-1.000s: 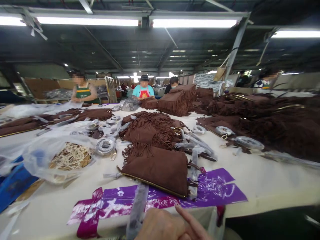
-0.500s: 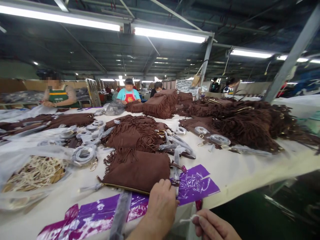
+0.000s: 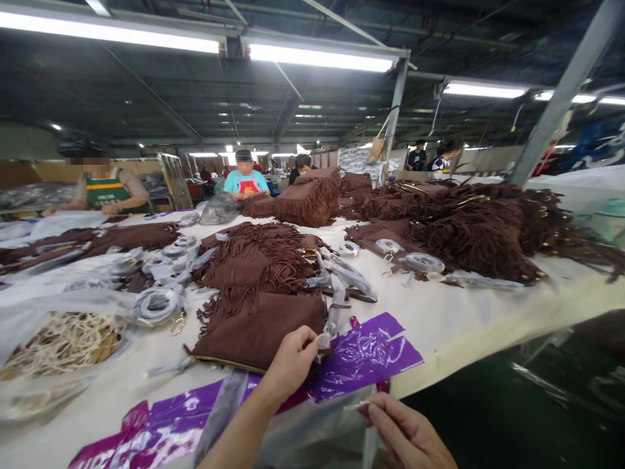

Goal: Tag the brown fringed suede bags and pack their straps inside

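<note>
A dark brown fringed bag [image 3: 258, 326] lies flat in front of me, its gold zipper edge facing me. My left hand [image 3: 295, 355] is at the bag's right end, fingers closed on the lower end of a plastic-wrapped strap [image 3: 336, 306]; the exact grip is partly hidden. Below and to the right, just off the table edge, my right hand [image 3: 403, 423] pinches a short white cord [image 3: 355, 405] between thumb and forefinger. Purple plastic film [image 3: 371, 358] is spread under and beside the bag.
More fringed bags [image 3: 263, 257] lie behind, with a large brown heap [image 3: 469, 228] at right. Wrapped strap coils [image 3: 157, 305] lie around. A clear bag of white cords [image 3: 73, 342] sits at left. Co-workers [image 3: 247, 176] stand across the table [image 3: 469, 326].
My left hand has shifted up and left from the bag's front right corner to the wrapped strap end. My right hand keeps its pinch on the cord, moving slightly left and up.
</note>
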### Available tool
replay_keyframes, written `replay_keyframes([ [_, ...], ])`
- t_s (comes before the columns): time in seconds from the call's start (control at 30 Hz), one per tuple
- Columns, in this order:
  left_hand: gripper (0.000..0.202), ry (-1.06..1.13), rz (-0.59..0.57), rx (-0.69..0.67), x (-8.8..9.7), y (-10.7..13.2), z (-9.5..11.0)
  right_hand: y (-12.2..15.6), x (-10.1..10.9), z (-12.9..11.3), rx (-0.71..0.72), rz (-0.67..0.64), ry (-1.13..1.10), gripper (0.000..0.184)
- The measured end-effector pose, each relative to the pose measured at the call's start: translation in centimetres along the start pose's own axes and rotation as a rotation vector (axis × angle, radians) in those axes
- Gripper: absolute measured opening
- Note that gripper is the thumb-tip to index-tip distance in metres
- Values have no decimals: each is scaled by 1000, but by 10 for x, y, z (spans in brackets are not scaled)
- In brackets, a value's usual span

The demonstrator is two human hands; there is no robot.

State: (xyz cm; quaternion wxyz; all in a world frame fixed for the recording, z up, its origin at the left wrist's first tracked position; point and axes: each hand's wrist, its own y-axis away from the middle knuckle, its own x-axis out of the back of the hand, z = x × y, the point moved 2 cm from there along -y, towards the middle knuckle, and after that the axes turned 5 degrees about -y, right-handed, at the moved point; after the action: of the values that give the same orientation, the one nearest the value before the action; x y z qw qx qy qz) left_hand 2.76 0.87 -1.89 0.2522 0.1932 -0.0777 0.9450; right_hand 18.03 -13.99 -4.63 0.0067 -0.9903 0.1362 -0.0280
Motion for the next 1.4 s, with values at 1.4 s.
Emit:
replay_keyframes([
  [1.4,15,763,-213,156,24,12,-8,-61,-41,-18,219,169,-83,33],
])
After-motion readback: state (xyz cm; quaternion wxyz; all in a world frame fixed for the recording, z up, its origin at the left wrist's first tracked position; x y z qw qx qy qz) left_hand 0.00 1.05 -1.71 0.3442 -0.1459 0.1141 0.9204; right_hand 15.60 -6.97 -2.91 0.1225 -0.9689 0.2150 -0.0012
